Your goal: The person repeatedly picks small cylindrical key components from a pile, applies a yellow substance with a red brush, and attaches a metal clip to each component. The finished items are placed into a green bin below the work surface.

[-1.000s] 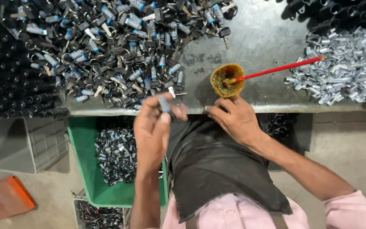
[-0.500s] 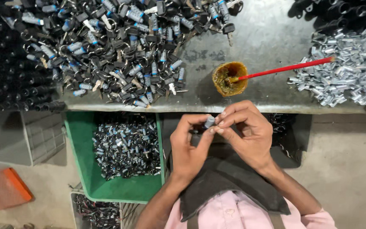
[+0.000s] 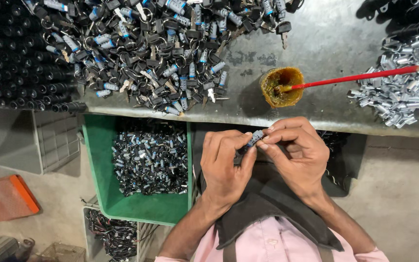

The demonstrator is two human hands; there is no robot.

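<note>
A small grey lock cylinder (image 3: 255, 138) is pinched between the fingertips of both hands, just below the table's front edge. My left hand (image 3: 226, 167) grips it from the left, thumb and fingers curled around it. My right hand (image 3: 299, 155) holds its right end with thumb and forefinger. Both hands hover over a dark cloth (image 3: 267, 213) on my lap. On the grey table (image 3: 326, 39) right above stands a small round pot of amber grease (image 3: 281, 86) with a red stick (image 3: 360, 76) in it.
A big heap of keys and lock cylinders (image 3: 151, 48) covers the table's left. Silver metal parts (image 3: 403, 92) lie at the right, black tubes (image 3: 15, 63) at the far left. A green crate (image 3: 141, 170) of small parts stands below, with an orange object (image 3: 6, 196) on the floor.
My hands came together in front of my lap and both now pinch the cylinder; earlier the left hand held it up near the table edge alone.
</note>
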